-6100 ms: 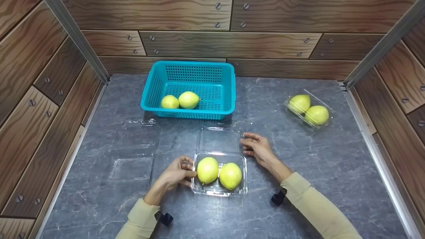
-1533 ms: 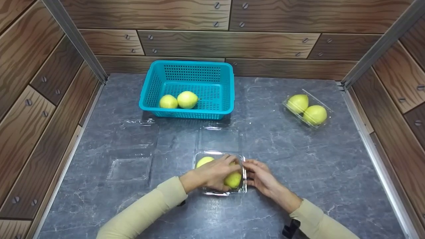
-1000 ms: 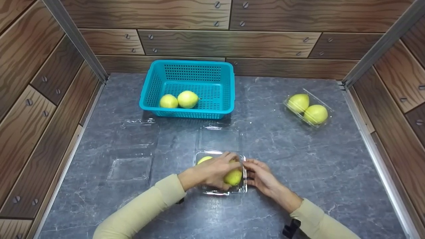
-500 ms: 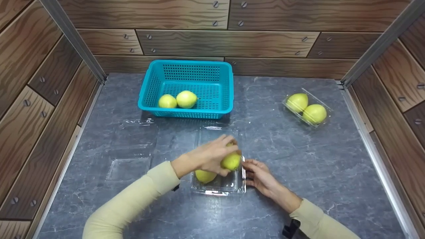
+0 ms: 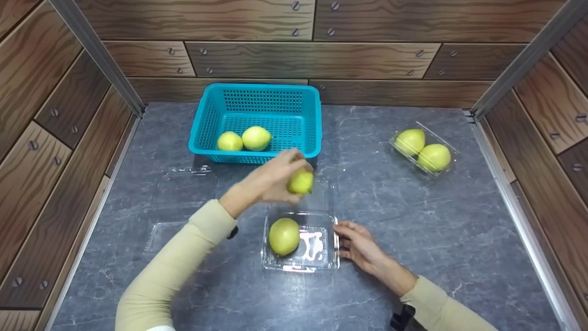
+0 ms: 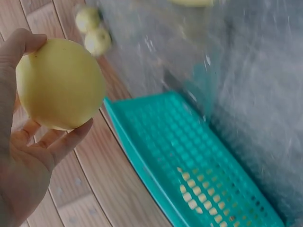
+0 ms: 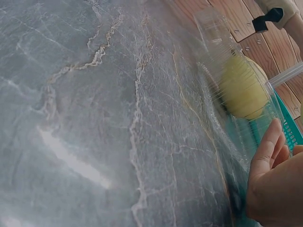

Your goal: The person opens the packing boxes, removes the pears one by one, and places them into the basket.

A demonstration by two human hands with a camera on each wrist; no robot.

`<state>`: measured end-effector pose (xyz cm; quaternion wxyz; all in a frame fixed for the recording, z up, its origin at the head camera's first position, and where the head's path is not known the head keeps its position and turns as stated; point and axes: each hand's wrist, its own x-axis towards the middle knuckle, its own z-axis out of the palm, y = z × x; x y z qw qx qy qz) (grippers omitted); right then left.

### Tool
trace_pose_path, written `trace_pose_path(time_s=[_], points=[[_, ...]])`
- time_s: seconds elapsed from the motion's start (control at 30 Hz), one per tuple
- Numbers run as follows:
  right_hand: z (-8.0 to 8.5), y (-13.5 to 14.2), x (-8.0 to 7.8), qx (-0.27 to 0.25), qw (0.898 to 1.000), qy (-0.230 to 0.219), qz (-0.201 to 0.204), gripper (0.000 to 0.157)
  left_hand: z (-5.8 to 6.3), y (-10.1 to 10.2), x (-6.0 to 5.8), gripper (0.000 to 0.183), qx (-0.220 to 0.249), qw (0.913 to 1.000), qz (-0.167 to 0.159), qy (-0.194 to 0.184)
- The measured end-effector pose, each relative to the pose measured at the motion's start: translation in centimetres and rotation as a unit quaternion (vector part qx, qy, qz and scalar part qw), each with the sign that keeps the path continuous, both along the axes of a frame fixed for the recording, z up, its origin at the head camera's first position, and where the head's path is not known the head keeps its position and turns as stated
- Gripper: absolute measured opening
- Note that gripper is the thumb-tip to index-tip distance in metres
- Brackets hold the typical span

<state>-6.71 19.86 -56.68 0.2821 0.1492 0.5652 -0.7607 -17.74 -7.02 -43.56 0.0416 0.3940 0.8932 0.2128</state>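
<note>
My left hand [image 5: 275, 179] grips a yellow-green pear [image 5: 301, 182] above the open lid of a clear plastic clamshell container [image 5: 333, 265]. In the left wrist view, thumb and fingers curve round the held pear [image 6: 61, 85]. One pear [image 5: 284, 236] lies in the left half of the container's base; the right half is bare. Fairly straight fingers of my right hand [image 5: 363, 246] touch the container's right side. The right wrist view shows these fingers beside the clear wall, with a pear [image 7: 244, 87] behind it.
A teal basket [image 5: 196, 149] holding two pears [image 5: 256, 138] stands at the back. Partly behind my left arm lies another open clear container [image 5: 158, 225]. At the right is a closed container [image 5: 452, 149] with two pears. Wood-patterned walls [image 5: 312, 59] surround the grey table.
My left hand has lifted one pear from the container's right half and carried it back and left, over the lid. The right hand came from the lid's edge to the base's side and stays there.
</note>
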Motion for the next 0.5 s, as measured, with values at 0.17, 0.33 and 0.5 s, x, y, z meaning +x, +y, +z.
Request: trace_pose_path(time_s=[0.17,0.33,0.5], points=[[0.1,0.0,0.0,0.003,1.000,-0.002,-0.002,0.005,0.2,-1.7,-1.9,0.059,0.026,0.9985,0.048,-0.008],[0.1,0.0,0.0,0.005,1.000,0.001,-0.007,0.004,-0.2,-3.1,-4.1,0.060,0.048,0.9944,0.093,-0.017],[0.1,0.0,0.0,0.003,1.000,0.002,-0.004,0.004,-0.9,-4.5,-5.8,0.060,0.063,0.9897,0.129,-0.008]])
